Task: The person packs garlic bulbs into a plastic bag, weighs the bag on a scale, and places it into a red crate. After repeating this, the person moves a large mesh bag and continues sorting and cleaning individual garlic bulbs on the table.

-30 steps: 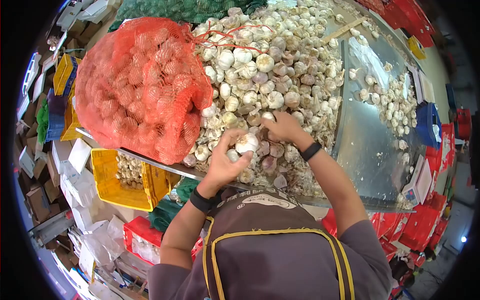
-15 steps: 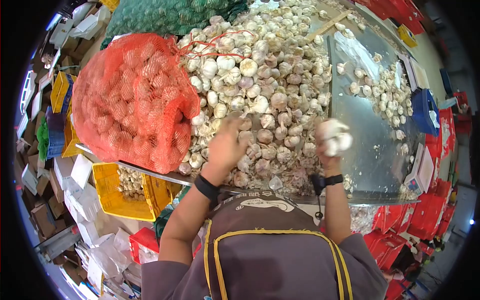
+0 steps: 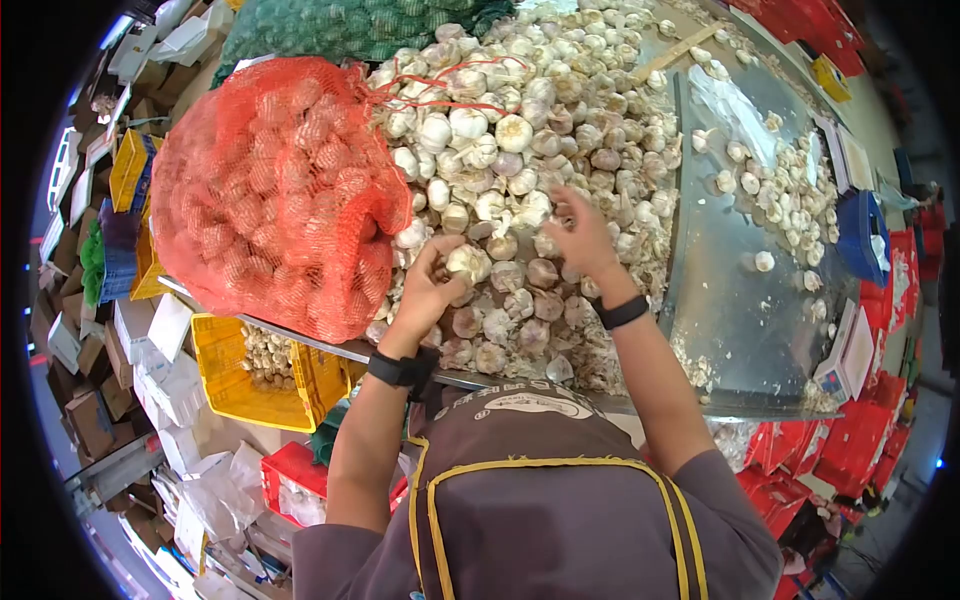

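Note:
My left hand (image 3: 430, 290) is closed around a garlic bulb (image 3: 467, 263), held above the near left side of a heap. That heap of garlic bulbs (image 3: 535, 305) covers the middle of the metal table, with loose skins among the bulbs. To the right, my right hand (image 3: 588, 240) hovers over the heap, fingers apart and pointing left, nothing visible in it. Beside my left hand stands a full red mesh sack (image 3: 270, 200) of garlic, its red tie string (image 3: 450, 104) trailing over the bulbs.
Right of a metal divider (image 3: 680, 190), loose garlic bulbs (image 3: 800, 215) and a white cloth-like piece (image 3: 735, 112) lie on the table. A green mesh sack (image 3: 350, 35) is at the back. Below the left edge sits a yellow crate (image 3: 240, 400) holding garlic; a blue container (image 3: 860, 235) is far right.
My right hand has swung left from the divider and no longer holds garlic; a bulb now lies on the metal at the right. My left hand has come up with a garlic bulb.

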The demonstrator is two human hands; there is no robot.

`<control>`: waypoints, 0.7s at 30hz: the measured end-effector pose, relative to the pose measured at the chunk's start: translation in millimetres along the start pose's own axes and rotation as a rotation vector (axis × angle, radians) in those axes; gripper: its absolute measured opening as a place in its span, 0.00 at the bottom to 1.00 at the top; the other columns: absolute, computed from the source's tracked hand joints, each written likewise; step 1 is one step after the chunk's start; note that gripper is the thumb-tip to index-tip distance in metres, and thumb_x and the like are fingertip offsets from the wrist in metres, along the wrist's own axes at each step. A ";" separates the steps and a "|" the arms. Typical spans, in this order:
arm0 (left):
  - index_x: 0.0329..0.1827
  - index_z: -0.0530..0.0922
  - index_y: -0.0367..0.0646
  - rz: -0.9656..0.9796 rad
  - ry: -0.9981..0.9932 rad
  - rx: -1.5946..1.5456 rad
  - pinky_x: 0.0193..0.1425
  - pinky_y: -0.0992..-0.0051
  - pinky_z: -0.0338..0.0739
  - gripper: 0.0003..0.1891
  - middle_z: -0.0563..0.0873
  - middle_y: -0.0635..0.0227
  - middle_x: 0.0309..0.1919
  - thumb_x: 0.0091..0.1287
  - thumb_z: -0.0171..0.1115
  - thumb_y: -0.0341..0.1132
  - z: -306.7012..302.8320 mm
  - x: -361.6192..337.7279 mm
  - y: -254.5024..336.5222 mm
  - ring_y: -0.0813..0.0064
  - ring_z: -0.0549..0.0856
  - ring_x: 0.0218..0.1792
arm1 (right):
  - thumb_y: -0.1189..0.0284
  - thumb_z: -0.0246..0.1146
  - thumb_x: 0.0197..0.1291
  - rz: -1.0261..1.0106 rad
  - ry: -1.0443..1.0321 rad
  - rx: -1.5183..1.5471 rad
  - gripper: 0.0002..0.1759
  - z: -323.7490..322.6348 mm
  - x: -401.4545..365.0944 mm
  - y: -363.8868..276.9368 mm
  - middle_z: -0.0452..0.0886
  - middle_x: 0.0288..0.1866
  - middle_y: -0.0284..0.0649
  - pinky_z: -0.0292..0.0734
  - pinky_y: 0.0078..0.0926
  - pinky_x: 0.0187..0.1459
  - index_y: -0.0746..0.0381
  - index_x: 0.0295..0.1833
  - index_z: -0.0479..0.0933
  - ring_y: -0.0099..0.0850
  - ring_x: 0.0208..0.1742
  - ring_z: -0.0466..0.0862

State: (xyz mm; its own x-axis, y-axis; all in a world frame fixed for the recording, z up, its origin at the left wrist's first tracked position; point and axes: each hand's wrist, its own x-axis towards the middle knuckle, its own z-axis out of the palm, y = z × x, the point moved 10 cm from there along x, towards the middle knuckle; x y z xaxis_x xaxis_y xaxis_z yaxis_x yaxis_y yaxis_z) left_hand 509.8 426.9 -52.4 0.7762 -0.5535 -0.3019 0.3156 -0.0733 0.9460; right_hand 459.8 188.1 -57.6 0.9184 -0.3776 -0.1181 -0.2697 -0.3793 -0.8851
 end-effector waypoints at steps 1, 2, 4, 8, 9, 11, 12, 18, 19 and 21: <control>0.62 0.72 0.39 0.002 0.010 0.004 0.47 0.80 0.75 0.28 0.79 0.73 0.47 0.54 0.62 0.25 -3.8 -7.6 9.8 0.82 0.79 0.44 | 0.72 0.67 0.57 -0.007 -0.008 0.005 0.28 14.8 4.4 -1.4 0.76 0.56 0.39 0.79 0.34 0.51 0.54 0.64 0.71 0.37 0.54 0.78; 0.62 0.72 0.40 -0.055 -0.065 -0.147 0.45 0.81 0.75 0.28 0.79 0.73 0.46 0.54 0.62 0.26 0.9 -15.5 12.4 0.82 0.79 0.43 | 0.72 0.69 0.54 -0.144 0.022 -0.335 0.28 26.4 7.2 -15.4 0.75 0.54 0.39 0.78 0.37 0.51 0.53 0.62 0.72 0.40 0.55 0.76; 0.62 0.72 0.40 -0.126 -0.176 -0.381 0.39 0.81 0.74 0.27 0.80 0.70 0.46 0.56 0.59 0.31 6.6 -31.2 16.8 0.82 0.79 0.43 | 0.71 0.71 0.49 -0.174 -0.018 -0.656 0.26 46.4 13.1 -22.4 0.74 0.52 0.40 0.75 0.45 0.55 0.53 0.55 0.73 0.49 0.60 0.70; 0.58 0.74 0.40 -0.342 -0.154 -0.462 0.38 0.80 0.75 0.24 0.82 0.67 0.44 0.63 0.64 0.43 -0.5 -70.2 0.4 0.80 0.81 0.40 | 0.74 0.70 0.48 -0.143 -0.085 -0.753 0.26 60.7 9.0 -5.2 0.75 0.50 0.41 0.75 0.45 0.54 0.53 0.55 0.73 0.49 0.58 0.72; 0.53 0.75 0.40 -0.269 -0.242 -0.362 0.38 0.79 0.77 0.22 0.83 0.67 0.39 0.64 0.63 0.47 -7.1 -82.1 -4.1 0.76 0.82 0.36 | 0.75 0.70 0.47 -0.174 -0.075 -0.662 0.25 54.8 4.6 -7.6 0.77 0.47 0.40 0.77 0.41 0.49 0.54 0.54 0.74 0.45 0.54 0.75; 0.49 0.76 0.39 -0.411 -0.343 -0.293 0.38 0.77 0.79 0.19 0.83 0.68 0.36 0.65 0.62 0.46 -35.0 -119.4 -23.5 0.75 0.82 0.33 | 0.76 0.69 0.47 -0.208 -0.077 -0.567 0.23 44.3 1.6 -3.5 0.79 0.45 0.39 0.78 0.37 0.44 0.55 0.52 0.74 0.41 0.49 0.79; 0.48 0.76 0.39 -0.372 -0.199 -0.275 0.37 0.77 0.79 0.19 0.82 0.67 0.35 0.65 0.62 0.46 -69.4 -131.9 -28.7 0.75 0.82 0.33 | 0.75 0.70 0.47 -0.031 -0.122 -0.152 0.22 36.4 0.5 19.1 0.80 0.40 0.37 0.78 0.31 0.40 0.57 0.50 0.75 0.35 0.43 0.80; 0.58 0.75 0.47 -0.146 1.406 -0.461 0.39 0.73 0.78 0.20 0.83 0.63 0.37 0.70 0.57 0.49 -341.1 -307.2 -51.8 0.74 0.83 0.37 | 0.76 0.69 0.50 0.396 -0.230 0.606 0.17 34.1 -18.3 72.9 0.83 0.34 0.35 0.75 0.21 0.35 0.61 0.47 0.77 0.23 0.36 0.82; 0.58 0.75 0.47 -0.143 1.406 -0.460 0.39 0.73 0.78 0.20 0.83 0.63 0.37 0.70 0.57 0.49 -353.6 -311.9 -60.9 0.74 0.83 0.37 | 0.75 0.69 0.49 0.205 -0.255 0.399 0.19 41.4 -13.9 56.9 0.84 0.39 0.38 0.77 0.25 0.36 0.60 0.49 0.77 0.27 0.38 0.83; 0.58 0.76 0.45 -0.213 1.344 0.251 0.30 0.77 0.77 0.18 0.83 0.64 0.37 0.70 0.59 0.44 -393.3 -316.3 -51.3 0.75 0.83 0.32 | 0.74 0.69 0.49 0.015 -0.268 0.190 0.21 59.9 -14.2 27.5 0.84 0.44 0.41 0.78 0.29 0.38 0.58 0.51 0.76 0.31 0.39 0.85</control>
State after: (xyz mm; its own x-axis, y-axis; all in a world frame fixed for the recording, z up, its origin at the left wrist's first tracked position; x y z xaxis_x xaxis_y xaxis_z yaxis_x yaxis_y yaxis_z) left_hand 462.8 932.0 -51.8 0.6961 0.6932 -0.1869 0.4989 -0.2799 0.8202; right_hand 456.7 233.5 -107.2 0.9650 -0.1369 -0.2237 -0.2482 -0.2015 -0.9475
